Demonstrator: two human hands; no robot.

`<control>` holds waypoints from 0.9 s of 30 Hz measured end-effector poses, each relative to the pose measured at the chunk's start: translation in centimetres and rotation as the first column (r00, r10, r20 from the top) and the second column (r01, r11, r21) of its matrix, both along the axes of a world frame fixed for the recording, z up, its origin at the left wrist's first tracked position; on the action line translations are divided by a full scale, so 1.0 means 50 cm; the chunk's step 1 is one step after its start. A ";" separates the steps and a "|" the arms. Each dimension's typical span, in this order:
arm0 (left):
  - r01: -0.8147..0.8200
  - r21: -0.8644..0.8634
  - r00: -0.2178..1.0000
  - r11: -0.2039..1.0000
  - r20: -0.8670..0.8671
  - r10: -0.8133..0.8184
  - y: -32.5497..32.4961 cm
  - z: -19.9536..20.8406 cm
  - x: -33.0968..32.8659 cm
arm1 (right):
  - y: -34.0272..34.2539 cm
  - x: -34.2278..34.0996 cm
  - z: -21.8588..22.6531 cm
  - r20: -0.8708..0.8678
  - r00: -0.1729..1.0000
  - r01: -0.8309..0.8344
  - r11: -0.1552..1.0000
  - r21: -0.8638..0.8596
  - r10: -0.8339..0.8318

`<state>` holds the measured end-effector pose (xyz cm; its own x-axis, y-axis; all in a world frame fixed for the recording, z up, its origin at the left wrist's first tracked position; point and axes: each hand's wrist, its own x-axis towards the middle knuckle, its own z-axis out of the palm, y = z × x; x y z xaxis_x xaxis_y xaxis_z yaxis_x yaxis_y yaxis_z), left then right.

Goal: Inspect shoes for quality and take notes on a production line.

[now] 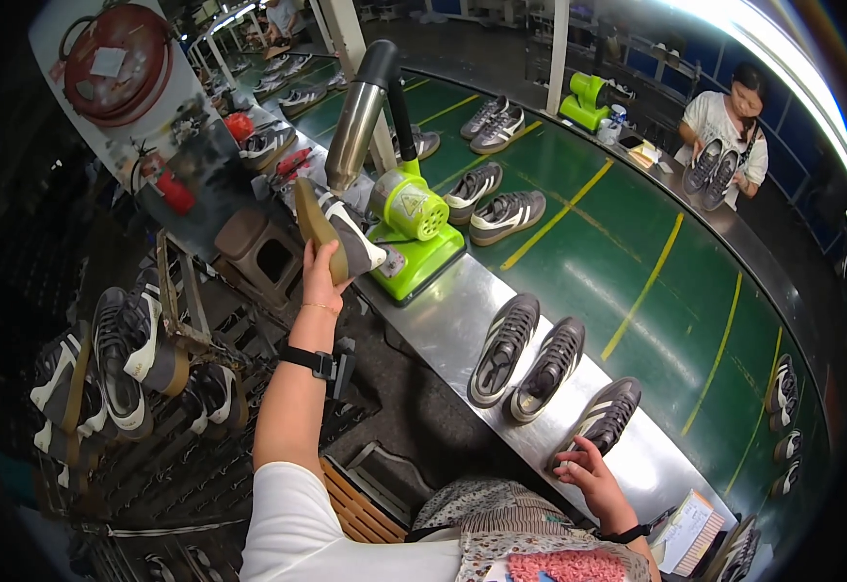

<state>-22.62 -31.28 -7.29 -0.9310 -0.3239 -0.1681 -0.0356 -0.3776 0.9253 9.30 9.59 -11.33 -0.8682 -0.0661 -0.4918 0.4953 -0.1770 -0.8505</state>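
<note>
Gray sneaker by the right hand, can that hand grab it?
Probably yes. The right hand looks empty, with its fingertips beside the heel end of the gray sneaker, and nothing seems to stand between them. Whether they already touch is hard to tell.

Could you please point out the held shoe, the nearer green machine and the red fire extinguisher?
Held shoe (349,233), head view: side of its upper.
Nearer green machine (411,206), head view: its rounded housing.
Red fire extinguisher (174,192), head view: its cylinder.

A steel bench (440,335) carries a green blower (411,209) and grey shoes (551,367).
</note>
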 end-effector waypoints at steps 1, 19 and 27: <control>0.014 0.009 1.000 1.000 0.018 -0.015 0.007 -0.007 0.012 | 0.000 0.005 0.004 0.007 1.000 0.003 1.000 -0.001 -0.003; 0.984 0.176 -0.001 -0.024 -0.126 -0.992 0.445 -0.056 0.400 | 0.017 -0.035 0.006 -0.118 0.906 0.247 0.735 -0.632 -0.406; 0.932 -0.360 0.138 -0.038 0.451 -0.882 0.531 -0.324 0.347 | 0.132 0.150 -0.101 -0.225 0.824 0.447 0.352 0.822 -0.520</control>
